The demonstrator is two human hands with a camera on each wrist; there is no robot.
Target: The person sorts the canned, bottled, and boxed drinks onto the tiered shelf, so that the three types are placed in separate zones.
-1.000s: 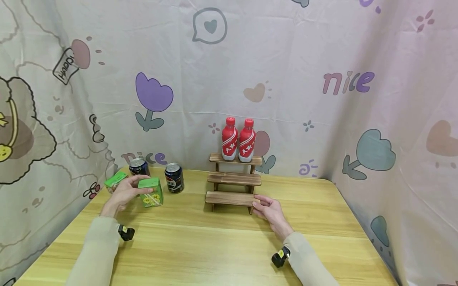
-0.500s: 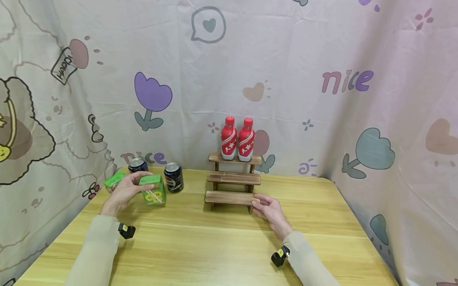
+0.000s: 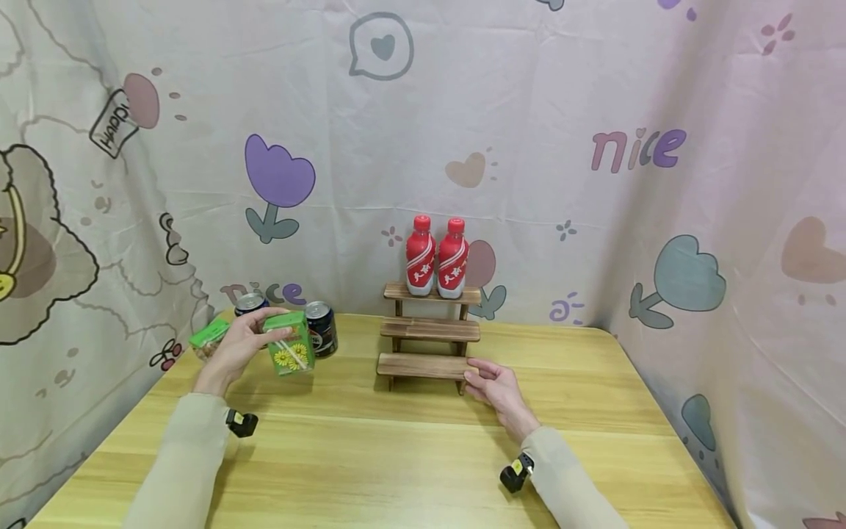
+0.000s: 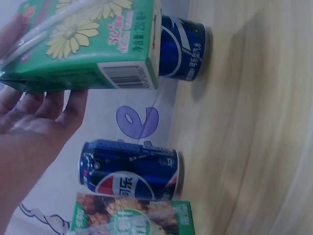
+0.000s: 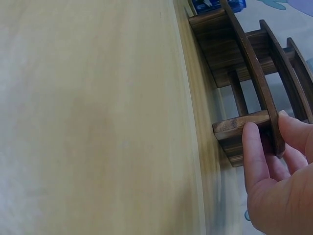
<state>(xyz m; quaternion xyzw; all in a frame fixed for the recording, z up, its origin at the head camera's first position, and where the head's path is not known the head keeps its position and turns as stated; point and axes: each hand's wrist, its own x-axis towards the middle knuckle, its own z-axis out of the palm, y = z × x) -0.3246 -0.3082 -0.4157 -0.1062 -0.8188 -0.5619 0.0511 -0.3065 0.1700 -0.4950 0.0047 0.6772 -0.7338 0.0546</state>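
Observation:
My left hand point(image 3: 239, 347) grips a green drink carton point(image 3: 291, 344) printed with yellow flowers, thumb on one side and fingers on the other. The carton tilts slightly, its base raised off the table, and overlaps a dark blue cola can point(image 3: 322, 328) behind it. A second cola can point(image 4: 132, 169) stands partly hidden behind that hand, with another green carton point(image 3: 208, 339) to its left. My right hand point(image 3: 500, 393) pinches the right end of the lowest step of a three-step wooden stand point(image 3: 428, 365); the right wrist view shows fingers below the board, thumb point(image 5: 293, 129) above.
Two red bottles point(image 3: 420, 257) with white bases stand side by side on the stand's top step. The wooden table point(image 3: 370, 455) reaches back to a patterned curtain point(image 3: 529, 110), which also hangs along both sides.
My left hand has lifted the green carton and carried it a little to the right, now in front of the right-hand can. My right hand keeps its hold on the stand.

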